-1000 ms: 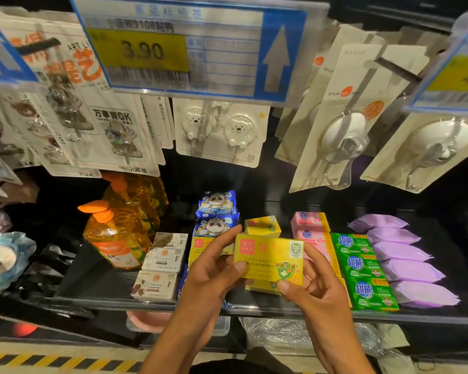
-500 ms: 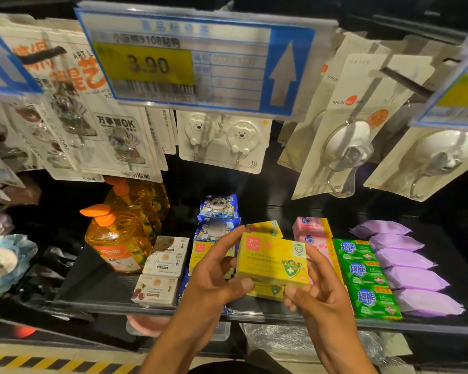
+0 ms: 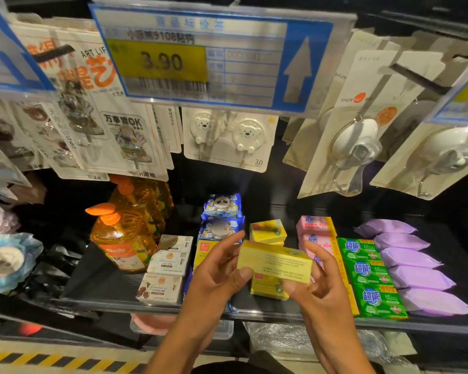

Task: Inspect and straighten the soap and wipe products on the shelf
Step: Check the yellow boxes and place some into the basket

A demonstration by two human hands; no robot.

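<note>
Head view, and the action is found low in the centre of the frame. A yellow rectangular cardboard soap box (image 3: 274, 263) is held up off the shelf, just in front of the yellow row it belongs to. It is pinched at its left end by the left hand (image 3: 216, 276), thumb pressed on the lower corner, forefinger stretched up behind the end. At the right end it is gripped by the right hand (image 3: 316, 288), thumb beneath, fingers curled behind. Both hands are closed on the box, then, and neither is free. The box is tilted so that a face of small print is turned to the camera. It is judged that the pack is being read over, the inspecting half of the job, and a two-ended hold is what lets it be rolled face by face.

Directly below, a matching yellow box (image 3: 266, 290) is seen lying at the front of the dark shelf (image 3: 100, 282), with a third yellow box (image 3: 267, 231) further back. To the right, pink soap packs (image 3: 315, 228), green soap bars (image 3: 368, 273) and lilac wipe pouches (image 3: 414, 276) are lined in rows running front to back. To the left, blue cartoon-printed wipe packs (image 3: 222, 206), white soap cartons (image 3: 168, 263) and an orange pump bottle (image 3: 122, 244) are ranged. Upper centre, a blue-and-yellow price label (image 3: 200, 60) marked 3.90 is hung over it all.

Setting the box back square on its stack is what is expected next.
</note>
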